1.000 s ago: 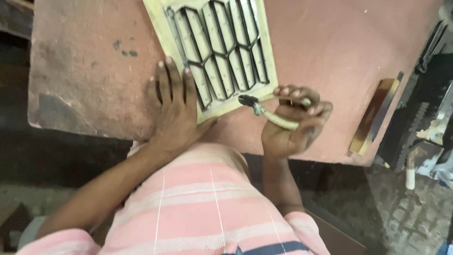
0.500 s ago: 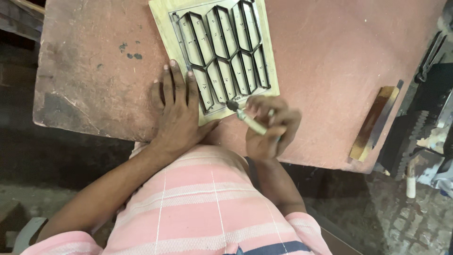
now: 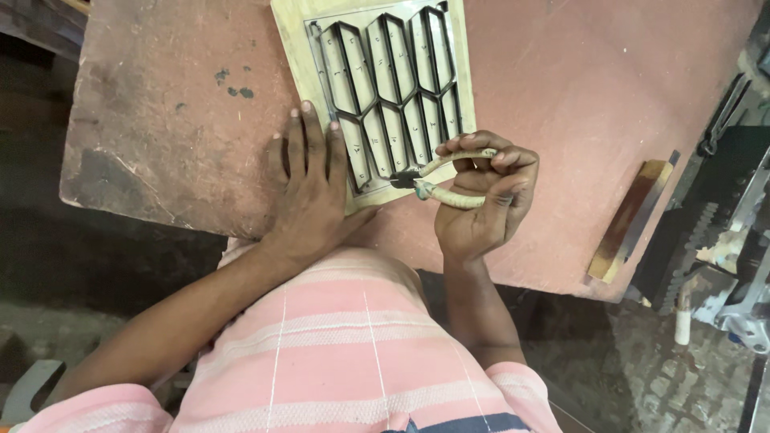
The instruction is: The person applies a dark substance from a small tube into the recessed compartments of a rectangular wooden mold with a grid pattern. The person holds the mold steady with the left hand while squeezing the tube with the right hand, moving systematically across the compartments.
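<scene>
A pale wooden board [image 3: 293,56] lies on the reddish worktable [image 3: 561,88] and carries a frame of dark metal strips [image 3: 393,88] bent into long hexagon cells. My left hand [image 3: 309,180] lies flat with fingers spread, pressing on the board's near left corner and the frame's edge. My right hand [image 3: 481,200] grips a pair of pliers [image 3: 445,180] with pale wrapped handles. Their dark jaws point left and sit at the frame's near edge.
A flat wooden block with a dark metal strip [image 3: 630,220] lies near the table's right edge. Metal machine parts [image 3: 722,240] stand to the right of the table. Dark paint spots [image 3: 233,84] mark the tabletop on the left.
My right hand has turned and lifted the pliers, so the handles now lie spread and the jaws point left at the frame's near edge. The left hand stays pressed on the board.
</scene>
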